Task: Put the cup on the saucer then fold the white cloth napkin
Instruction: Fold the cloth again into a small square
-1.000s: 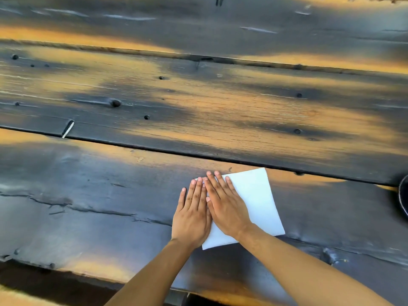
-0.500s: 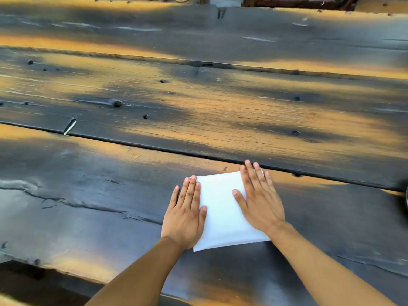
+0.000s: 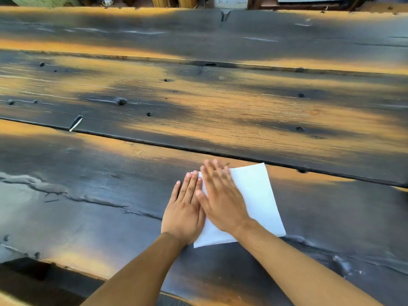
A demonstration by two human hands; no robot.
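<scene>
The white cloth napkin (image 3: 256, 199) lies folded into a flat rectangle on the near plank of the dark wooden table (image 3: 198, 111). My left hand (image 3: 185, 210) rests flat, fingers together, on the napkin's left edge. My right hand (image 3: 220, 195) lies flat on the napkin's left half, right beside the left hand, and is blurred by motion. Neither hand grips anything. The cup and the saucer are out of view.
The table is made of wide, dark, worn planks with gaps between them. Its near edge (image 3: 72, 268) runs along the bottom left. Beyond the far edge stand furniture legs (image 3: 185, 1) and other dim shapes.
My right hand has slid left across the napkin, from its right half to beside my left hand. The view has tilted up, showing more of the far table edge.
</scene>
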